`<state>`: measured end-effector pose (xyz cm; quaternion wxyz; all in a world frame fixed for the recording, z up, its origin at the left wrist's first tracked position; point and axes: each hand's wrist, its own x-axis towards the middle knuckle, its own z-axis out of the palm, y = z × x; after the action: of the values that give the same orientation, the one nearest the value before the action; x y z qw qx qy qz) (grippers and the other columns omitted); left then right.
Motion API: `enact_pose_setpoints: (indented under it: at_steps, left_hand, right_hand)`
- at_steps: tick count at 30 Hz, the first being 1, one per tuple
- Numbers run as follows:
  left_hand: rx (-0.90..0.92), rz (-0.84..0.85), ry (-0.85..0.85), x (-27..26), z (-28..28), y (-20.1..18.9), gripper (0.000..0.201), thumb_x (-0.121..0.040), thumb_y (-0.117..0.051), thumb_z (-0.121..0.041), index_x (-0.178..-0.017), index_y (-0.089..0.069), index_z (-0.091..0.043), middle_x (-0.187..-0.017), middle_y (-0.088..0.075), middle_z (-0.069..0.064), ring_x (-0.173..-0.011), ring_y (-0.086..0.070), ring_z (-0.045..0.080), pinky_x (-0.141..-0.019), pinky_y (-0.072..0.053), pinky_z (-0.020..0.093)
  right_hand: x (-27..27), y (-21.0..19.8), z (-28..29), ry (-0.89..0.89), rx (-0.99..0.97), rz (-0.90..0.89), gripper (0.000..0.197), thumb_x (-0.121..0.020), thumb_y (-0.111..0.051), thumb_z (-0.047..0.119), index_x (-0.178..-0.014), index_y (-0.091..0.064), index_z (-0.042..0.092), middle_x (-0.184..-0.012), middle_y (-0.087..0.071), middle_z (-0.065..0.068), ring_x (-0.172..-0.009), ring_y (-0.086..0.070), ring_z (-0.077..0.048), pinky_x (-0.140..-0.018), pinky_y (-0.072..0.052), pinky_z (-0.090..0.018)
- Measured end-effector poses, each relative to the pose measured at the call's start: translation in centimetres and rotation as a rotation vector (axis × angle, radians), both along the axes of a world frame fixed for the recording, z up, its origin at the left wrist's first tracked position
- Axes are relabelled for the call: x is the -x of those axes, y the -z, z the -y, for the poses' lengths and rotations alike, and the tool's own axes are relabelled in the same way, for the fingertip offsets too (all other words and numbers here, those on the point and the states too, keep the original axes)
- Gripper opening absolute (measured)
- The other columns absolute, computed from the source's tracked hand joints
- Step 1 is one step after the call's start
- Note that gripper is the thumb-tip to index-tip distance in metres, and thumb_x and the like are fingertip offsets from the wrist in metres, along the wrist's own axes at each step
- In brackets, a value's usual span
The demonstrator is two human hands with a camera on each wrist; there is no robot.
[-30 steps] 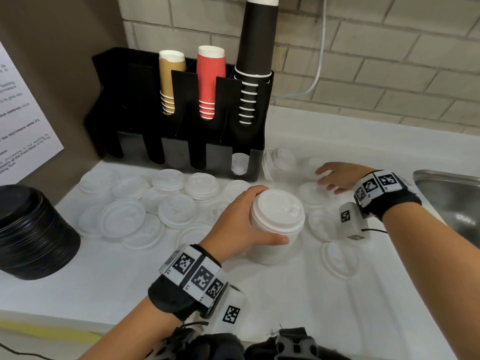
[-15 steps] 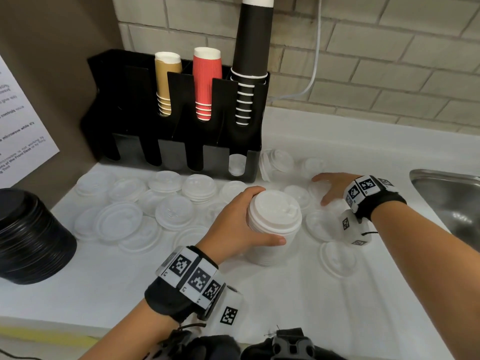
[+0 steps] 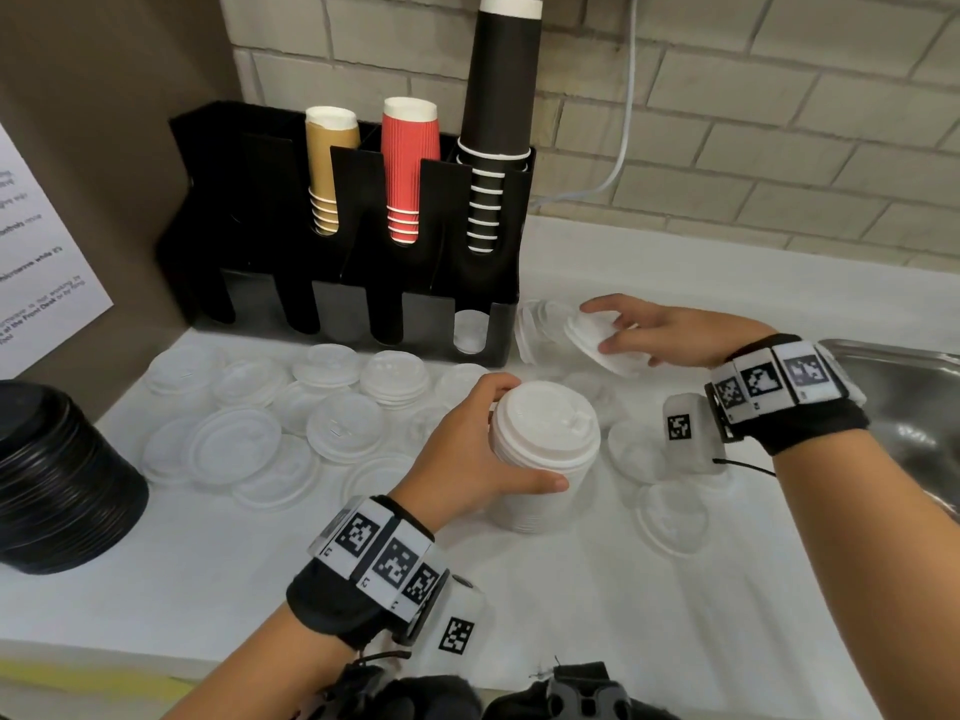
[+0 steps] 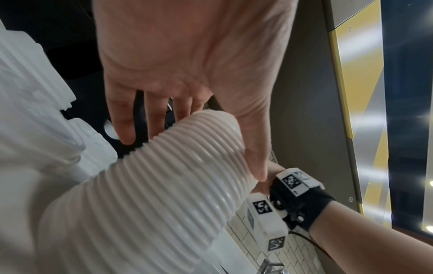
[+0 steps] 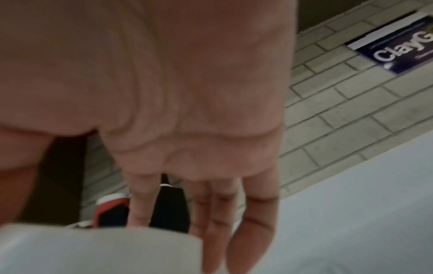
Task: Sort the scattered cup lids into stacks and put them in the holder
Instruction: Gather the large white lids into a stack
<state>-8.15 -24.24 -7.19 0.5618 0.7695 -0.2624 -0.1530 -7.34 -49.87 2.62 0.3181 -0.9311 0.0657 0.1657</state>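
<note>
My left hand (image 3: 483,449) grips a tall stack of white lids (image 3: 543,449) that stands on the white counter (image 3: 623,615); the left wrist view shows the ribbed stack (image 4: 164,185) under my palm (image 4: 187,55). My right hand (image 3: 654,332) holds a single white lid (image 3: 602,345), tilted, above the counter just right of the black holder (image 3: 343,304). In the right wrist view the lid (image 5: 93,248) sits under my fingers (image 5: 211,213). Several clear and white lids (image 3: 343,428) lie scattered in front of the holder. A short lid stack (image 3: 470,330) sits in the holder's rightmost front slot.
The holder carries stacks of tan cups (image 3: 327,174), red cups (image 3: 405,168) and black cups (image 3: 498,122). A stack of black lids (image 3: 57,475) stands at the left. A metal sink (image 3: 914,407) lies at the right. A paper notice (image 3: 36,262) hangs on the left wall.
My right hand has picked a white lid up from the counter and lifted it, tilted, near the holder's right end. My left hand has kept hold of the tall stack.
</note>
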Motion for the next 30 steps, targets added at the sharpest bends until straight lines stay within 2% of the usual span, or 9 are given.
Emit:
enact_pose_setpoints:
  at_steps: [3,6,11,15,19,23,27,28,30]
  left_hand:
    - [0.024,0.016,-0.016,0.1,-0.1,0.1,0.085,-0.055,-0.094,-0.033,-0.126,-0.047,-0.04,-0.121,-0.056,-0.024,-0.113,-0.05,-0.006,-0.09,-0.045,0.02]
    - [0.043,0.023,-0.021,0.2,-0.1,0.1,0.09,-0.056,-0.094,-0.034,-0.13,-0.044,-0.042,-0.123,-0.056,-0.024,-0.112,-0.051,-0.008,-0.089,-0.045,0.018]
    - [0.018,0.003,-0.034,0.2,0.0,0.2,0.106,-0.055,-0.094,-0.034,-0.142,-0.034,-0.032,-0.137,-0.049,-0.016,-0.123,-0.049,0.005,-0.101,-0.044,0.03]
    - [0.001,0.001,-0.033,0.2,0.1,0.3,0.106,-0.055,-0.094,-0.037,-0.142,-0.034,-0.033,-0.137,-0.049,-0.015,-0.123,-0.049,0.008,-0.103,-0.045,0.035]
    - [0.002,-0.007,-0.027,0.2,0.1,0.3,0.105,-0.055,-0.094,-0.038,-0.142,-0.034,-0.035,-0.137,-0.05,-0.015,-0.123,-0.049,0.009,-0.103,-0.045,0.036]
    - [0.018,0.002,-0.012,0.1,0.1,0.2,0.103,-0.055,-0.094,-0.039,-0.139,-0.034,-0.041,-0.13,-0.05,-0.022,-0.118,-0.05,0.001,-0.095,-0.046,0.022]
    - [0.061,0.001,0.02,-0.1,0.1,-0.1,0.085,-0.056,-0.094,-0.034,-0.126,-0.047,-0.044,-0.117,-0.057,-0.031,-0.109,-0.053,-0.012,-0.084,-0.045,0.009]
    - [0.067,-0.001,0.02,-0.2,0.1,-0.2,0.083,-0.057,-0.094,-0.032,-0.125,-0.048,-0.043,-0.116,-0.057,-0.032,-0.108,-0.052,-0.013,-0.084,-0.044,0.008]
    - [0.07,0.0,0.021,-0.3,0.2,-0.2,0.081,-0.057,-0.094,-0.031,-0.123,-0.049,-0.042,-0.116,-0.057,-0.032,-0.108,-0.051,-0.015,-0.084,-0.042,0.004]
  right_hand:
    - [1.5,-0.6,-1.9,-0.173,-0.109,0.086,0.047,-0.085,-0.068,0.027,-0.12,-0.05,0.053,-0.12,-0.052,0.009,-0.114,-0.05,-0.01,-0.089,-0.04,-0.018]
    - [2.7,-0.5,-3.4,-0.299,-0.15,0.091,0.054,-0.077,-0.077,0.023,-0.121,-0.057,0.046,-0.12,-0.056,0.022,-0.109,-0.05,-0.004,-0.082,-0.044,-0.014]
    - [3.4,0.2,-4.5,-0.362,-0.107,0.108,0.06,-0.076,-0.078,0.012,-0.121,-0.057,0.045,-0.118,-0.053,0.031,-0.111,-0.048,0.001,-0.086,-0.045,-0.018]
    - [3.6,0.2,-4.9,-0.392,-0.055,0.137,0.061,-0.074,-0.08,0.018,-0.121,-0.056,0.049,-0.124,-0.05,0.026,-0.12,-0.045,-0.003,-0.094,-0.043,-0.027]
    - [3.7,0.4,-5.0,-0.402,-0.058,0.151,0.063,-0.072,-0.082,0.018,-0.119,-0.056,0.05,-0.124,-0.048,0.023,-0.12,-0.043,-0.002,-0.092,-0.042,-0.024]
    - [3.6,0.8,-5.3,-0.418,-0.061,0.19,0.063,-0.069,-0.085,0.02,-0.119,-0.057,0.048,-0.124,-0.048,0.017,-0.117,-0.043,0.002,-0.084,-0.039,-0.011]
    - [2.8,0.6,-4.7,-0.444,-0.103,0.121,0.06,-0.063,-0.081,0.047,-0.116,-0.055,0.055,-0.124,-0.047,0.026,-0.118,-0.043,0.0,-0.087,-0.038,-0.012]
    - [2.2,0.7,-4.1,-0.386,-0.167,0.151,0.055,-0.064,-0.078,0.05,-0.114,-0.056,0.055,-0.122,-0.049,0.027,-0.117,-0.046,-0.002,-0.088,-0.041,-0.014]
    - [0.2,1.5,-2.3,-0.11,-0.303,0.3,0.037,-0.075,-0.075,0.042,-0.109,-0.062,0.046,-0.12,-0.055,0.015,-0.11,-0.052,-0.01,-0.084,-0.044,-0.017]
